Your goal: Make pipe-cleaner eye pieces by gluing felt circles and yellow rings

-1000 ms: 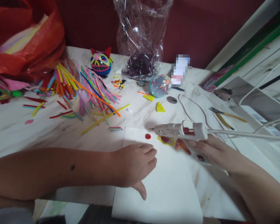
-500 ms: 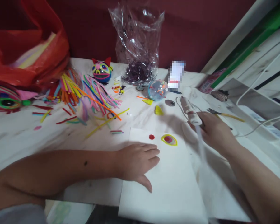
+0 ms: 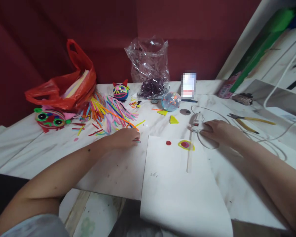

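Note:
My left hand is curled down at the table, fingers closed over a small bundle of short pipe cleaner pieces; its fingertips are partly hidden. My right hand grips the handle of a white hot glue gun, whose clear glue stick sticks out toward me over a sheet of white paper. On the paper lie a red disc and an eye shape in yellow, pink and red, partly crossed by the glue stick. Just beyond are yellow ridged triangles.
Bundled pipe cleaners lie left of centre, by a red plastic bag. Two decorated balls, one red-striped and one blue, sit near them. A clear ball stands at the back. Pliers and a cord lie right.
My left hand has left the paper, moved left and closed at the pipe cleaner pieces. The glue gun in my right hand has swung, its stick now across the eye shape. The view has shifted.

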The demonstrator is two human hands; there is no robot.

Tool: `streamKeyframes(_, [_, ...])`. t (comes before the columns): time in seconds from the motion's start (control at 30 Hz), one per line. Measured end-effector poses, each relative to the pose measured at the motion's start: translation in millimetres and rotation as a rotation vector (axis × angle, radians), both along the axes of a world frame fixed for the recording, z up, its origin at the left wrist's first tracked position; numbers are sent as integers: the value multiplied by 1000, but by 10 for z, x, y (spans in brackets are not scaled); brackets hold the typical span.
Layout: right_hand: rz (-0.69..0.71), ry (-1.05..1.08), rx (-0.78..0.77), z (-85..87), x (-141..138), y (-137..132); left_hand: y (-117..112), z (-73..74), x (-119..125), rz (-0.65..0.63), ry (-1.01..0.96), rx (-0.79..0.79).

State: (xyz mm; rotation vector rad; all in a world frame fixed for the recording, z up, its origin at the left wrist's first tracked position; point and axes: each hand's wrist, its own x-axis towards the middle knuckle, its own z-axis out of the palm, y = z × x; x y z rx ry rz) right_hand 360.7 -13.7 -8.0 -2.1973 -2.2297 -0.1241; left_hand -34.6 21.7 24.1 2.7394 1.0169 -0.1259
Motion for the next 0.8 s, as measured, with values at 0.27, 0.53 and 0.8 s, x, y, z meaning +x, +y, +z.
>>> streamKeyframes(0.27, [1,8,5,32,-8,-9,78,-147,-85,134,-198,58])
streamKeyframes(0.53, [-50,206,312,168,9,-71,-6,-220,-14,44,-79,132])
streamKeyframes(0.8, [264,854,226,342,-790,-238,8,-101,230,414,-756,-431])
